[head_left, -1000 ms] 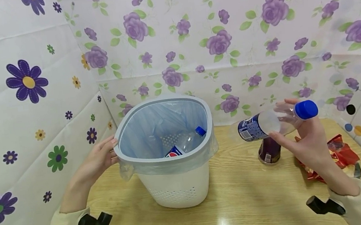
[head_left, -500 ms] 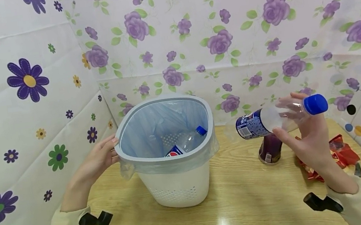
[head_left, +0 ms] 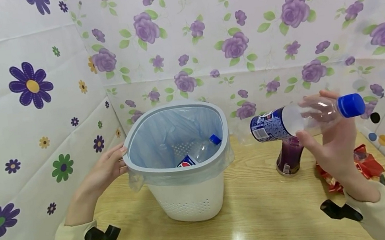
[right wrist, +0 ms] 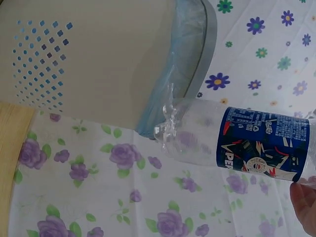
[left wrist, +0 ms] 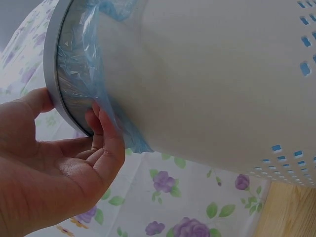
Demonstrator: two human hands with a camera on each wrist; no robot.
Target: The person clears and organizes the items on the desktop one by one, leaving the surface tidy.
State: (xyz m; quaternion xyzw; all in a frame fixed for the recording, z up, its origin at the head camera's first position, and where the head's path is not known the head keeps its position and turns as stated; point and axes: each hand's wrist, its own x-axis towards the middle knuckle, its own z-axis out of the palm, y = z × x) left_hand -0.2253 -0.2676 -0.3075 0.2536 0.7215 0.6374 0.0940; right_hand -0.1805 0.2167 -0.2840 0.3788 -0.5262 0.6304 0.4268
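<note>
A white waste bin (head_left: 188, 200) with a grey rim (head_left: 180, 171) and a blue liner stands on the wooden table (head_left: 262, 215). My left hand (head_left: 106, 171) grips the rim (left wrist: 59, 94) on its left side, thumb on top and fingers under the liner. An empty clear bottle (head_left: 200, 151) with a blue cap lies inside. My right hand (head_left: 333, 146) holds another empty clear bottle (head_left: 286, 122) with a blue label and blue cap (head_left: 351, 105), lying sideways in the air right of the bin, its base (right wrist: 170, 129) pointing toward the bin (right wrist: 98, 64).
A small bottle of purple liquid (head_left: 289, 158) stands on the table under the held bottle. A crumpled red wrapper (head_left: 365, 163) lies at the right. Floral sheets wall the table at the left, back and right.
My right hand has lifted the bottle higher and drawn it a little to the right. The left hand stays on the bin's rim.
</note>
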